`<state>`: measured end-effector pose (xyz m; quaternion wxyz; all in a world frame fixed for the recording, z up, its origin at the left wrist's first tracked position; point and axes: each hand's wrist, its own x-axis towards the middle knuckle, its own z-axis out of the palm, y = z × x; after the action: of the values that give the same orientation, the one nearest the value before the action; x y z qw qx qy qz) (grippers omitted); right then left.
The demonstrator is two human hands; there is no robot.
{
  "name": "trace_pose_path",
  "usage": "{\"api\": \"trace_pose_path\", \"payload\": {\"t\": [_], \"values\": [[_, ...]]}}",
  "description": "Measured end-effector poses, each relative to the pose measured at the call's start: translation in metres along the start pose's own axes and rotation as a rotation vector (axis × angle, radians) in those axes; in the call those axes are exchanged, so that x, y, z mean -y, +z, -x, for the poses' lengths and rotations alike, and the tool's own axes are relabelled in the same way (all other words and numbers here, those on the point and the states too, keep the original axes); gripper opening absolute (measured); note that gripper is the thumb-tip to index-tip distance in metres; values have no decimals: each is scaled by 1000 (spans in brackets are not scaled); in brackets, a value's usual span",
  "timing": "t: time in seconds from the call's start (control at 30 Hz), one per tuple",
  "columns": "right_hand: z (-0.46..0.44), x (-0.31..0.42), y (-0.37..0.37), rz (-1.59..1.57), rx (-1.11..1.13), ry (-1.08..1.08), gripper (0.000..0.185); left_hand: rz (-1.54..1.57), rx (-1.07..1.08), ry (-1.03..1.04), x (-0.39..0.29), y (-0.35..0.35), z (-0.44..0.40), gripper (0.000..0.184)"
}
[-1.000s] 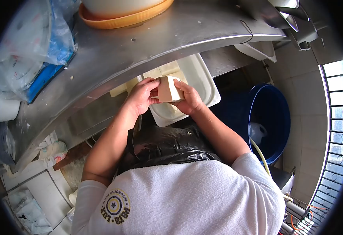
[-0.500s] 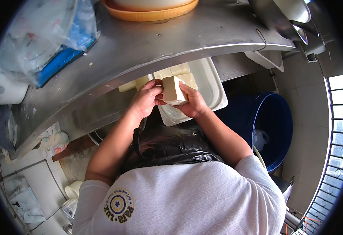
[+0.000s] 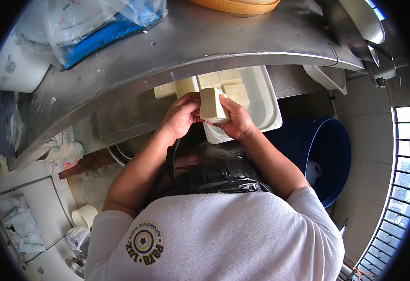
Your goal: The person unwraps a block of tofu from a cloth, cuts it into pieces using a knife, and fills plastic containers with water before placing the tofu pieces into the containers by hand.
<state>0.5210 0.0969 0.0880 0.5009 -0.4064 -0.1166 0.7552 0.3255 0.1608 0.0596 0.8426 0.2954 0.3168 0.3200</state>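
Observation:
A cream-coloured block (image 3: 209, 105), like cheese or tofu, is held up between my two hands over the near edge of a white plastic tub (image 3: 276, 110). My right hand (image 3: 239, 122) grips its right side, thumb near the top and fingers underneath. At the block's left side, my left hand (image 3: 180, 117) has its fingers curled against it; some fingertips are hidden. Behind my hands, similar pale blocks (image 3: 236, 94) lie in the tub. More blocks (image 3: 166, 90) sit to the left of the tub's wall.
A metal shelf (image 3: 242, 40) curves across above the tub. It carries an orange round dish (image 3: 242, 6) and a blue item in clear plastic (image 3: 97, 44). To the right stands a blue barrel (image 3: 329, 154); a white bin (image 3: 324, 77) is under the shelf's right end.
The view has shifted, so the shelf and tub appear further right and the shelf's items higher. Both hands still hold the block, which is turned slightly.

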Motion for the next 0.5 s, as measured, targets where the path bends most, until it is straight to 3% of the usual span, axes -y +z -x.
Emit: {"api": "trace_pose_path", "payload": {"t": [0.5], "values": [[-2, -8, 6, 16, -53, -54, 47, 101, 76, 17, 8, -18, -1, 21]]}}
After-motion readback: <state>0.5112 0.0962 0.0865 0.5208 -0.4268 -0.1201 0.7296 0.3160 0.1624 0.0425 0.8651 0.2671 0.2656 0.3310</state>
